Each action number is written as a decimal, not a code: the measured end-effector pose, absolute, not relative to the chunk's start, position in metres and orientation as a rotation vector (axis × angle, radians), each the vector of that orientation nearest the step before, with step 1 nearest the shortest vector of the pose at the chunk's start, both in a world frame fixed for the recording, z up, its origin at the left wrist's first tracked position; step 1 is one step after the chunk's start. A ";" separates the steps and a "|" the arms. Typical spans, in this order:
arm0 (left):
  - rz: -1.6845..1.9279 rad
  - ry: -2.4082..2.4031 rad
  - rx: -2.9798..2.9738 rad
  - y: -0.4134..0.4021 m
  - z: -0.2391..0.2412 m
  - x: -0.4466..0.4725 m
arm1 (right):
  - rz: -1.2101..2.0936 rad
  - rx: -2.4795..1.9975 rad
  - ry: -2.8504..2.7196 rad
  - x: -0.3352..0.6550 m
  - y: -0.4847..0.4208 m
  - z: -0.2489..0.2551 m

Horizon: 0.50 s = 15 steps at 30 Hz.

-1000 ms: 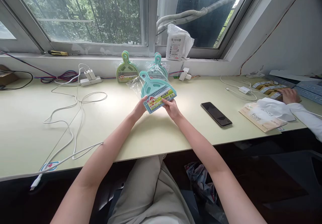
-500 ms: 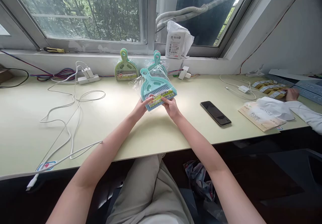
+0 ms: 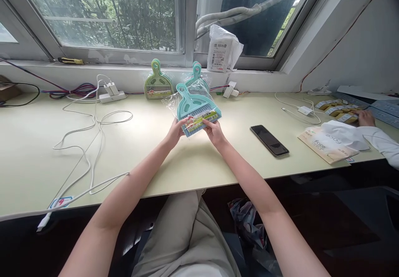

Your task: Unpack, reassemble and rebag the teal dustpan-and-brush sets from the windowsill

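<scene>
A teal dustpan and brush set (image 3: 195, 104) in clear plastic wrap, with a printed label across its bristles, is held up above the table. My left hand (image 3: 176, 133) grips its lower left corner, thumb on the label. At the lower right edge, my right hand (image 3: 215, 133) pinches it the same way. Just behind stands another teal dustpan set (image 3: 197, 77), partly covered by the held one. To its left, a green dustpan set (image 3: 158, 82) leans upright against the wall under the window.
White cables (image 3: 99, 144) sprawl over the table's left side near a power strip (image 3: 112, 96). A phone (image 3: 269, 140) and a tissue pack (image 3: 330, 141) lie on the right. Another person's hand (image 3: 365, 118) touches yellow packets (image 3: 339, 110) at far right. A wrapped box (image 3: 222, 50) sits on the sill.
The whole view has shifted slightly, with objects a little further right. Both hands keep the same hold on the teal dustpan set.
</scene>
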State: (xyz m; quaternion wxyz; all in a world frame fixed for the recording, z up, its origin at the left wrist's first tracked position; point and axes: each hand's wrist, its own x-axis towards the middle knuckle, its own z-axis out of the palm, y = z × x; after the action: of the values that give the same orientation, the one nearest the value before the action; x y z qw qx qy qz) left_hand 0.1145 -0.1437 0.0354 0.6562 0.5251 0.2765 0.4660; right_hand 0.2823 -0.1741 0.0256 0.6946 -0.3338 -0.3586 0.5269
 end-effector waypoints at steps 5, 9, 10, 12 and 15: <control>1.065 0.650 1.217 -0.138 0.032 0.112 | 1.194 -0.747 -0.813 0.283 -0.173 0.025; 1.050 0.646 1.234 -0.137 0.032 0.110 | 1.223 -0.761 -0.781 0.286 -0.172 0.025; 1.047 0.635 1.234 -0.137 0.032 0.110 | 1.225 -0.768 -0.769 0.287 -0.172 0.026; 1.038 0.616 1.236 -0.136 0.032 0.109 | 1.219 -0.782 -0.737 0.289 -0.170 0.026; 1.008 0.605 1.260 -0.135 0.030 0.108 | 1.203 -0.805 -0.700 0.292 -0.167 0.024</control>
State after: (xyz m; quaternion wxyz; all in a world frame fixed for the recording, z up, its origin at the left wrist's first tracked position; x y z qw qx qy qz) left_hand 0.1083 -0.1345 0.0300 0.6512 0.5549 0.2664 0.4440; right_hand 0.2923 -0.1671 0.0235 0.6938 -0.3605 -0.3137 0.5388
